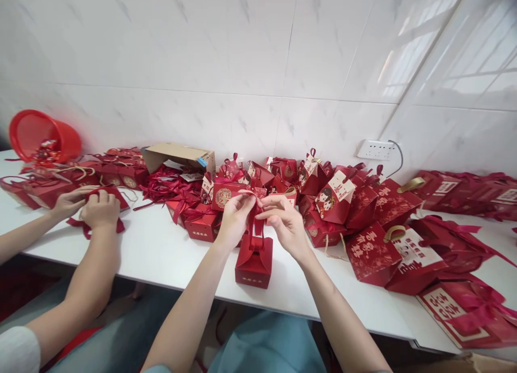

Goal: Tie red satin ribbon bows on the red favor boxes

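A small dark red gift box (253,262) with gold lettering stands upright at the table's front edge, directly before me. From its top rises a red ribbon (255,227). Above the box, my left hand (235,218) pinches the upper part of this ribbon between thumb and fingers. My right hand (286,222) meets it there, its fingertips on the ribbon and the other fingers loosely bent. Exactly how the ribbon runs between the fingertips is partly hidden. Just behind my hands sits another red box (222,195) with a round gold emblem.
At left, another person's hands (100,206) work on a red item. Behind lie a tipped red bucket (67,139), an open cardboard box (181,151) and a ribbon pile (167,183). Many red gift boxes (365,254) crowd the right of the white table (161,249). A power strip (375,149) is on the wall.
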The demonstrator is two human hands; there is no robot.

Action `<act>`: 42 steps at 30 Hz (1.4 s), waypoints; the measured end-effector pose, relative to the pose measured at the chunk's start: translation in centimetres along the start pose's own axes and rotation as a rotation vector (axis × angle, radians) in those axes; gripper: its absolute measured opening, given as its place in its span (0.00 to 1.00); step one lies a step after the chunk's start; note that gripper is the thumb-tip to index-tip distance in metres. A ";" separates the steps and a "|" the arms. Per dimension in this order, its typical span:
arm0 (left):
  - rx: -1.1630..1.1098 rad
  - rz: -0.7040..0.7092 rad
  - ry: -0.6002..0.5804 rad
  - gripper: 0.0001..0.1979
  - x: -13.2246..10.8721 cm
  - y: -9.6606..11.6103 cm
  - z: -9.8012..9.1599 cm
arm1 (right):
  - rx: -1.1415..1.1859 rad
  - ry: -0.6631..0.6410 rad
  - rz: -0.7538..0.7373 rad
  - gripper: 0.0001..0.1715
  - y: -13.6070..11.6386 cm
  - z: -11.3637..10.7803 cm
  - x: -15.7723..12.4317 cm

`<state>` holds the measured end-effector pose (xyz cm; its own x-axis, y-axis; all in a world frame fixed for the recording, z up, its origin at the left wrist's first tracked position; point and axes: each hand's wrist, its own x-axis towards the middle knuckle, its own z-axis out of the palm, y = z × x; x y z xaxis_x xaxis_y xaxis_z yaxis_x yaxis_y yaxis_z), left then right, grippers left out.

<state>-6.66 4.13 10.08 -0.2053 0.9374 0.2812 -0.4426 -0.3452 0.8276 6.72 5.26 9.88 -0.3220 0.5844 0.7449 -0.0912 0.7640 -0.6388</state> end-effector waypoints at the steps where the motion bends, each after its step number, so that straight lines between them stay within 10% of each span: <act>1: 0.058 0.038 -0.019 0.13 0.0 -0.1 -0.2 | 0.019 0.000 0.010 0.12 0.1 0.0 -0.1; 8: 0.513 0.275 -0.214 0.09 -0.9 1.4 -0.7 | -0.008 -0.038 0.349 0.14 0.1 0.2 -0.1; 16: 0.554 0.384 -0.338 0.04 -1.6 1.5 -0.9 | -0.322 0.088 0.309 0.11 0.3 0.9 -0.7; 28: 0.472 0.543 -0.251 0.01 -1.8 0.6 -1.5 | 0.529 0.410 0.592 0.13 0.2 2.4 -0.5; 33: 0.288 0.465 0.080 0.03 -2.6 -0.9 -1.5 | 0.481 0.708 0.514 0.36 0.3 2.7 -0.5; 42: -0.082 0.132 0.546 0.15 -4.0 -2.8 -5.0 | 0.384 0.871 0.556 0.16 1.1 -1.0 -4.9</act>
<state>-9.01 1.11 4.22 -0.6753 0.7342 0.0702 -0.4444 -0.4810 0.7558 9.19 3.47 5.72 0.3518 0.9285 0.1188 -0.4754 0.2865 -0.8318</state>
